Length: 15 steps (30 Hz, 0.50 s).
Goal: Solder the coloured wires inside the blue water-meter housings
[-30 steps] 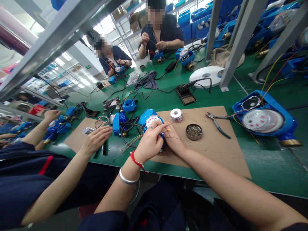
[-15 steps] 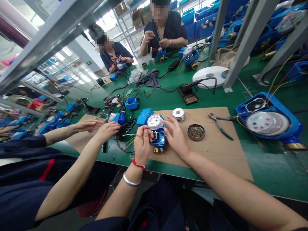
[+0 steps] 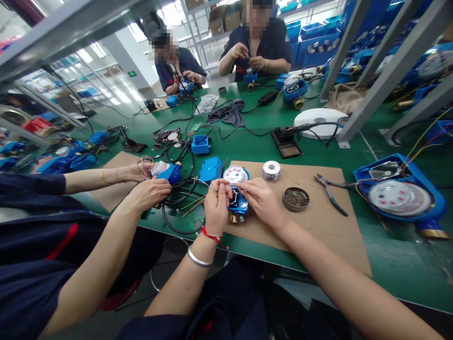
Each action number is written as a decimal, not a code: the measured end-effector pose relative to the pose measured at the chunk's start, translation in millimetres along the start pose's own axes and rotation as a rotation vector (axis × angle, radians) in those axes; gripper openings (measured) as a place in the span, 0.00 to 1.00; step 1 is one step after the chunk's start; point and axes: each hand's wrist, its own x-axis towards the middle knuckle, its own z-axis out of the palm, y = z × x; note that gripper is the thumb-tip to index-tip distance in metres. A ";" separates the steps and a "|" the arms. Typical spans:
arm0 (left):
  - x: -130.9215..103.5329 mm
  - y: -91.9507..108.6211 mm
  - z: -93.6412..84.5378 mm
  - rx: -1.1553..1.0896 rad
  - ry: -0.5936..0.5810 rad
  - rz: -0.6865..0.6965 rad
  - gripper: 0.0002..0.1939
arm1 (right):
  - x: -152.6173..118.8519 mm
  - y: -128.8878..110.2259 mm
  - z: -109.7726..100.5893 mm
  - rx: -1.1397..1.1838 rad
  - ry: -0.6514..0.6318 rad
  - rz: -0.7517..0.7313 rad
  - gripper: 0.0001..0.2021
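A silver bangle [image 3: 199, 257] and a red cord bracelet [image 3: 214, 237] circle the left wrist. The left hand [image 3: 217, 200] pinches thin wires [image 3: 223, 166] between thumb and forefinger, its other fingers curled in. The right hand [image 3: 264, 200] has its fingers close together, tips at the side of the small water meter [image 3: 241, 206]; whether they grip a wire I cannot tell. That meter lies between the hands on a cardboard sheet [image 3: 329, 241], brass fitting [image 3: 233, 218] towards the wearer, white dial [image 3: 235, 174] facing up. To its right are a round tin [image 3: 295, 199] and green-handled cutters [image 3: 331, 193]; a solder spool [image 3: 271, 171] stands just beyond. At left, a co-worker's hands [image 3: 151, 192] hold another meter [image 3: 166, 172]. Farther back, a soldering iron [image 3: 299, 127] rests on its stand [image 3: 286, 144], and two people handle meters across the green table [image 3: 247, 141]
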 end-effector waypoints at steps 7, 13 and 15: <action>-1.1 0.2 0.6 0.044 0.001 -0.013 0.13 | 4.7 -5.7 6.1 -0.402 -0.104 -0.060 0.22; 0.2 2.4 -2.1 0.039 -0.017 -0.018 0.13 | 10.0 -7.8 1.1 -0.549 -0.226 -0.104 0.23; 0.4 3.2 -2.4 0.039 -0.010 -0.008 0.13 | 9.7 -8.3 1.8 -0.569 -0.228 -0.096 0.23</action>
